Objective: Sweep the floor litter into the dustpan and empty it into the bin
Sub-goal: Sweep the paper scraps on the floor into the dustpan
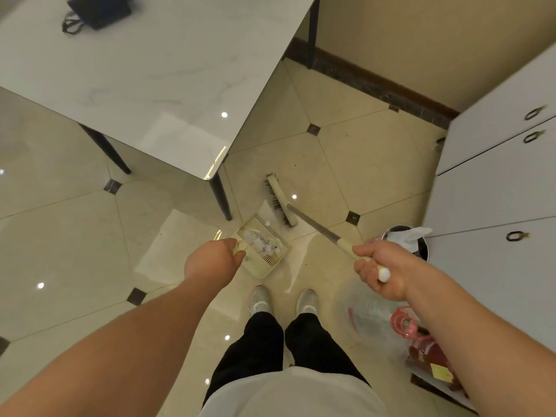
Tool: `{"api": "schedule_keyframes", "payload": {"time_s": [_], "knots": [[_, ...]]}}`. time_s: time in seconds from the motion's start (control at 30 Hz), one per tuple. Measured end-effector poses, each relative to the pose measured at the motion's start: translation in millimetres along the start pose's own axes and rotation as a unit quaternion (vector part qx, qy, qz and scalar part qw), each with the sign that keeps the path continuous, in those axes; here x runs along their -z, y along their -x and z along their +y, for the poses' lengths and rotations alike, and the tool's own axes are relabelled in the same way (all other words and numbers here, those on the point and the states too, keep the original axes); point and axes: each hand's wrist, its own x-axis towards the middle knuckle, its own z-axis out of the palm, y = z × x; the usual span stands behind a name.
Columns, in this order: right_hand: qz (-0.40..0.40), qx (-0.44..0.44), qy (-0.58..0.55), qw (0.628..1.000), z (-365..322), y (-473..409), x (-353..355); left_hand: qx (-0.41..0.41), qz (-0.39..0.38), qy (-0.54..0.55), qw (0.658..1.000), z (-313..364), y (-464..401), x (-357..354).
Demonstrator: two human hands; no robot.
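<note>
Head view: left hand (214,260) grips the dustpan (262,247) handle, right hand (379,269) grips the broom (282,200) — paper litter (261,242) already lies in the pan, near the feet. Sweeping looks finished; next, carry the pan level to the bin (406,239) at right — then tip.

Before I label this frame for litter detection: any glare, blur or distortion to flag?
Head view: ceiling lights glare in spots on the glossy floor and tabletop; wide-angle bending curves the cabinet edges; the paper litter in the dustpan is soft.
</note>
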Motion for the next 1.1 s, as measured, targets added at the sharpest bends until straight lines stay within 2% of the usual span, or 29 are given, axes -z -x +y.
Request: {"api": "schedule_keyframes", "payload": {"time_s": [0.17,0.3,0.4,0.47,0.53,0.6,0.77,0.97,1.1], "knots": [[0.100,0.123,0.221,0.962,-7.6,-40.9,-38.3,0.020,0.003,0.008,1.000,-11.1,12.0,-4.5],[0.140,0.077,0.251,0.955,-0.2,-74.4,-69.4,0.017,0.005,0.004,1.000,-16.8,16.3,-12.5],[0.126,0.026,0.309,0.942,31.7,-81.4,-69.7,0.016,0.018,-0.018,1.000,-13.0,19.6,-18.9],[0.085,0.014,0.334,0.939,59.9,-67.8,-56.8,0.021,0.011,-0.027,0.999,-8.4,24.5,-21.3],[0.034,0.016,0.309,0.950,72.6,-49.2,-35.3,0.031,0.003,-0.023,0.999,-2.1,28.2,-21.7],[0.002,0.024,0.237,0.971,67.6,-32.5,-4.1,0.037,0.005,-0.014,0.999,7.8,30.4,-19.6],[-0.009,0.024,0.108,0.994,61.9,-11.5,49.3,0.032,0.011,-0.013,0.999,22.0,37.9,-14.2],[0.049,0.076,0.003,0.996,99.1,-23.6,63.5,-0.009,-0.013,-0.058,0.998,15.6,54.8,-9.0],[0.113,0.080,-0.037,0.990,122.2,-38.2,36.1,-0.048,-0.034,-0.090,0.994,-7.7,55.3,-8.3]]}}
